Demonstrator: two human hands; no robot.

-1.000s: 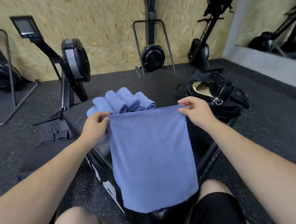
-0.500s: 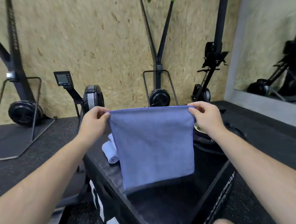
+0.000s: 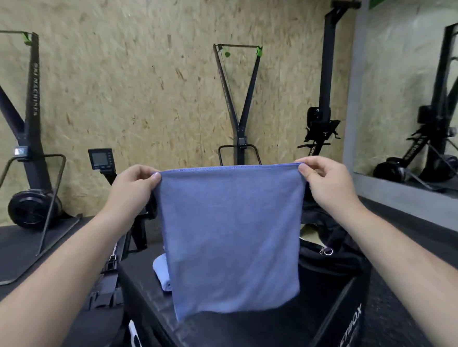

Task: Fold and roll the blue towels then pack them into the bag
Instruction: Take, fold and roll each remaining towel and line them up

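A blue towel (image 3: 231, 241) hangs flat in the air in front of me, above a black soft box (image 3: 233, 333). My left hand (image 3: 131, 189) pinches its top left corner. My right hand (image 3: 326, 180) pinches its top right corner. The towel's lower edge hangs just over the box top. Behind the towel, at its left edge, part of a rolled blue towel (image 3: 161, 273) lies on the box; the other rolls are hidden. The black bag (image 3: 328, 253) sits on the box to the right, partly covered by the towel, with a pale lining showing.
Black ski and rowing machines (image 3: 29, 160) stand along the chipboard wall at left, centre and right. A rower rail (image 3: 112, 265) runs along the box's left side. A mirror (image 3: 417, 92) fills the right wall. Dark rubber floor surrounds the box.
Both hands have lifted the towel up from my lap to chest height, and my view has tilted upward. The towel now hides most of the rolls and part of the bag.
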